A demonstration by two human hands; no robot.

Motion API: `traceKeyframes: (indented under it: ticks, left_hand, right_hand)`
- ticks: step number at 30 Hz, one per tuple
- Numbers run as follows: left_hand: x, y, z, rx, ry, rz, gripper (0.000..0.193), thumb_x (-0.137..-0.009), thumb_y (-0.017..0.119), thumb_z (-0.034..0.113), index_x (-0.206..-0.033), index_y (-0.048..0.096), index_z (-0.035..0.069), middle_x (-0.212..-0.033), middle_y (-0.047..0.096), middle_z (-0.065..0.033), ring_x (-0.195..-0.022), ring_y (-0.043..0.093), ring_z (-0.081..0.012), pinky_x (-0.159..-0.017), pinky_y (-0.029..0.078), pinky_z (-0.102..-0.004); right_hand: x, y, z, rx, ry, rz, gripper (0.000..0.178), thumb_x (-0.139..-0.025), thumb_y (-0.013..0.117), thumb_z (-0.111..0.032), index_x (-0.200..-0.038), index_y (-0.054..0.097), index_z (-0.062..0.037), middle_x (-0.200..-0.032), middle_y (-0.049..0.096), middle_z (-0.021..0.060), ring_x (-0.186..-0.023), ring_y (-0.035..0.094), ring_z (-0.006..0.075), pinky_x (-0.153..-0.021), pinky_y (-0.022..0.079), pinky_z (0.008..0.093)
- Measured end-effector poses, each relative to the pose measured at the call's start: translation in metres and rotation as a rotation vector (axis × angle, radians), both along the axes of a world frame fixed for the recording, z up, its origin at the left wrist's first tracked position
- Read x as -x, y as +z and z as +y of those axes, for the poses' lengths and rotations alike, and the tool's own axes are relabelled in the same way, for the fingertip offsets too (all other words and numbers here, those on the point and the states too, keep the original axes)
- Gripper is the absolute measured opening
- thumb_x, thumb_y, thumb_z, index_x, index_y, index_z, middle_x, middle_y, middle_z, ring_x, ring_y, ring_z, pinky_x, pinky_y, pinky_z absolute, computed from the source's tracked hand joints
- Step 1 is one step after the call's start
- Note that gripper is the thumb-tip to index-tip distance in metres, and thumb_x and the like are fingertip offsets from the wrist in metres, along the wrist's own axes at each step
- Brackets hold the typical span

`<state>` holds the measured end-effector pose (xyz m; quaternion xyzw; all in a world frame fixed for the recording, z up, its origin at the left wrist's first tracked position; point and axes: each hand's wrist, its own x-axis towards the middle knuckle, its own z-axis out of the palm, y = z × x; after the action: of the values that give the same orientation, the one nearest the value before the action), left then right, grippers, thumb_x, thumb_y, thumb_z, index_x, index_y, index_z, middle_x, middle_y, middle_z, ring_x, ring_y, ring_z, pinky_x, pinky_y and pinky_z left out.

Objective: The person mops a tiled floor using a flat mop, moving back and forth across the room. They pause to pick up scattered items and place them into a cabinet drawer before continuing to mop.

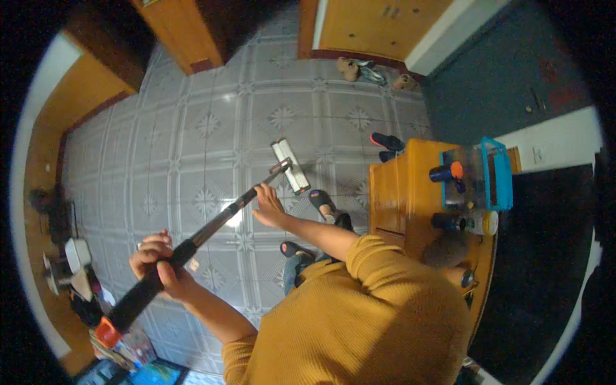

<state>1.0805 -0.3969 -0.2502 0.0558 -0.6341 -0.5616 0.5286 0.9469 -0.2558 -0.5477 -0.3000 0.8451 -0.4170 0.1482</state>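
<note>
At lower left, the left hand [160,264] grips the mop [218,223]; near centre, the right hand [272,208] touches its shaft, closure unclear. The mop's white head [296,176] lies above-right of both.

The grey tiled floor [176,154] shines in spots — a wooden cabinet [388,199] stands at right, a dark door [491,80], probably, beyond.

The room is rather dim, with one white glare on the tiled floor [173,167], just beside the mop pole [215,226]. On the mustard sweater [350,317] falls a soft shadow. Black surrounds the round view — wooden cabinets [369,29] bend toward its rim — and dark areas look grainy.
</note>
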Motion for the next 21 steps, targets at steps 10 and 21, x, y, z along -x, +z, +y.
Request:
traceKeyframes:
  ticks: [10,21]
  left_hand:
    - [0.269,-0.005,0.074,-0.105,-0.215,-0.098,0.025,-0.085,0.065,0.017,-0.079,0.042,0.009,-0.059,0.043,-0.0032,-0.054,0.044,-0.0135,-0.056,0.043,-0.0313]
    - [0.595,-0.041,0.211,-0.153,-0.582,-0.356,0.014,-0.079,0.06,0.001,-0.086,0.049,0.005,-0.069,0.051,-0.0038,-0.054,0.047,-0.0116,-0.049,0.041,-0.027]
  right_hand:
    - [0.211,-0.134,0.241,-0.514,-0.313,-0.334,0.044,-0.074,0.065,-0.025,-0.106,0.057,0.0036,-0.106,0.06,0.0264,-0.103,0.057,0.0412,-0.086,0.048,0.0476]
    - [0.423,-0.172,0.406,-0.541,-0.485,-0.534,0.029,-0.08,0.058,-0.022,-0.095,0.067,0.0008,-0.098,0.066,0.0242,-0.094,0.064,0.0389,-0.084,0.05,0.0467]
